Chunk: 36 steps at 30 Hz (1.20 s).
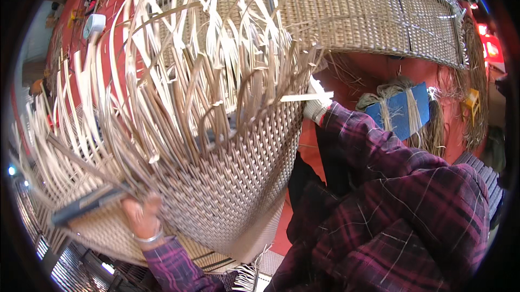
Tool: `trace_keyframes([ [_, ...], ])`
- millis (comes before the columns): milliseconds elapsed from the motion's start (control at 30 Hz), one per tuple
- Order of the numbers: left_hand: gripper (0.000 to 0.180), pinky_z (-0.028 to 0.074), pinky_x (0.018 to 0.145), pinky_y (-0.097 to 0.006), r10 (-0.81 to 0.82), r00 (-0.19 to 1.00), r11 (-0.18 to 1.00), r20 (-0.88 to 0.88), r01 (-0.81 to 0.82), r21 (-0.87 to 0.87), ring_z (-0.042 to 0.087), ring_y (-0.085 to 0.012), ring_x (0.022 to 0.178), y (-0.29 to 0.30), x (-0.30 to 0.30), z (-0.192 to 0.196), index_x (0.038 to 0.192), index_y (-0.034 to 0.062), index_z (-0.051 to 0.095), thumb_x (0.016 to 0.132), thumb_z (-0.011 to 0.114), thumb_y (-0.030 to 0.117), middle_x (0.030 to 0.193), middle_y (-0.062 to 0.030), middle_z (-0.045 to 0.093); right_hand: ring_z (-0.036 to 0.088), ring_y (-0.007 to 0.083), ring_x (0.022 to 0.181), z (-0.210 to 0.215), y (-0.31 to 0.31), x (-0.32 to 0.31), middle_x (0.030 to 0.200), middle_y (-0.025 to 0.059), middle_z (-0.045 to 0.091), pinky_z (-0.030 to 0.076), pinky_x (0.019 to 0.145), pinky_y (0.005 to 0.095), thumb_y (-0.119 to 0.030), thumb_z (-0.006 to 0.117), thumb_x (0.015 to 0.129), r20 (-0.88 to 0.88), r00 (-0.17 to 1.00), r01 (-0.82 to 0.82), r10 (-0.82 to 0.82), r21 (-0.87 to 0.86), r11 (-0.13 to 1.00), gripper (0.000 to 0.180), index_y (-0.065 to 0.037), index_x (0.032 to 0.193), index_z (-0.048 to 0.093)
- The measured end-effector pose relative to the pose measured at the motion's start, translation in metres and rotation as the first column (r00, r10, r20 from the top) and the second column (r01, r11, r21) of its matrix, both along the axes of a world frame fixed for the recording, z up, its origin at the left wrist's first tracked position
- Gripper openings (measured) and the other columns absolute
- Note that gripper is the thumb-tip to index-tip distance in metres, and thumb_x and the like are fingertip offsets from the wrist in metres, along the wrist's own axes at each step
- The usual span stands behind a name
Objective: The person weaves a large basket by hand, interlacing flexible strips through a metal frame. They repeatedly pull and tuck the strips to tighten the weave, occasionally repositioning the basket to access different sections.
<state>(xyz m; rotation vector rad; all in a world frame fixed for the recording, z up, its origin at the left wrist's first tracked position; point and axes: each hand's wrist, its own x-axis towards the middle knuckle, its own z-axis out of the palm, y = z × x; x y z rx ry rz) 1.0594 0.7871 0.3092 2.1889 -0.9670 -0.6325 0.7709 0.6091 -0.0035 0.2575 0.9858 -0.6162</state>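
A large half-woven wicker piece (238,173) fills the middle of the view, with many loose pale cane strips (179,75) sticking up from its woven part. My left hand (142,215), with a metal bangle on the wrist, grips the lower left edge of the weave by a dark metal frame bar (86,204). My right hand (318,102), in a pale glove, reaches to the right rim of the weave and pinches a flat cane strip (300,97). Both sleeves are dark red plaid.
A second woven panel on a metal frame (368,10) arches across the top. A bundle of cane wrapped in blue card (403,109) lies on the red floor (374,67) at right. A white object (95,23) sits far upper left.
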Motion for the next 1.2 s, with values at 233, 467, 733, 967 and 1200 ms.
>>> trace_keyframes([
  [233,0.055,0.033,0.069,-0.029,0.14,0.989,0.989,0.04,-0.142,0.034,0.036,-0.0096,0.073,-0.052,0.04,-0.084,0.088,0.0038,0.055,0.075,0.073,0.054,0.079,0.0022,0.044,0.062,0.0215,0.092,0.023,-0.011,-0.026,0.105,0.0052,0.065,0.052,0.081,0.0452,-0.057,0.05,0.089,-0.103,0.994,0.02,-0.022,-0.014,1.0,0.051,-0.012,0.108,0.064],
  [467,0.067,0.036,0.086,-0.031,0.132,0.983,0.989,-0.126,-0.139,-0.049,0.045,-0.0137,0.089,-0.05,0.08,-0.178,0.105,-0.0014,0.058,0.076,0.07,0.057,0.094,-0.0025,0.052,0.059,0.0226,0.1,0.035,0.012,-0.032,0.115,0.0075,0.061,0.049,0.091,0.044,-0.054,0.046,0.092,-0.162,0.986,0.018,-0.028,-0.064,0.998,0.053,-0.009,0.118,0.056],
  [733,0.062,0.038,0.074,-0.028,0.211,0.971,0.976,-0.112,-0.204,0.074,0.045,-0.0096,0.08,-0.032,0.081,-0.18,0.105,0.0,0.059,0.078,0.07,0.055,0.088,0.0026,0.054,0.06,0.0229,0.096,0.02,0.017,-0.034,0.105,0.0069,0.064,0.049,0.086,0.04,-0.05,0.043,0.095,-0.102,0.993,-0.06,0.058,-0.013,0.998,0.046,-0.01,0.113,0.058],
  [967,0.052,0.039,0.076,-0.026,0.251,0.878,0.967,-0.408,-0.247,0.065,0.047,-0.0111,0.081,-0.055,0.074,-0.212,0.099,0.0006,0.062,0.08,0.071,0.048,0.087,0.001,0.057,0.061,0.032,0.099,0.051,0.038,-0.056,0.109,0.0143,0.063,0.05,0.088,0.0495,-0.035,0.045,0.095,-0.01,1.0,0.014,-0.014,0.038,0.999,0.037,-0.005,0.114,0.058],
  [1200,0.05,0.032,0.065,-0.025,0.171,0.935,0.979,-0.311,-0.196,-0.05,0.038,-0.0086,0.071,-0.079,0.075,-0.198,0.079,0.0073,0.053,0.083,0.063,0.056,0.074,0.0047,0.044,0.064,0.026,0.085,0.067,0.007,-0.062,0.094,0.0119,0.066,0.053,0.079,0.0416,-0.032,0.048,0.095,-0.249,0.969,0.022,-0.01,0.045,0.999,0.03,-0.005,0.101,0.059],
])
